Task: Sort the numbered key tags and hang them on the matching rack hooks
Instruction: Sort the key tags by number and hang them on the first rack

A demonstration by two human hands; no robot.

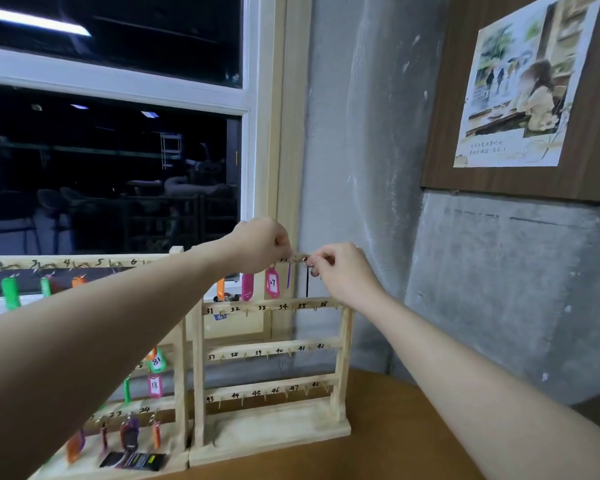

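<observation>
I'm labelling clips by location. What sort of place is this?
Probably a café or office corner: wooden key racks on a table, a window, a bare concrete wall and a poster.

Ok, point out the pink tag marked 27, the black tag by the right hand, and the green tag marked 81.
Pink tag 27 [272, 283]: head view, on its white label.
Black tag [307, 285]: head view, on its thin hanging edge.
Green tag 81 [157, 362]: head view, on its numbered label.
</observation>
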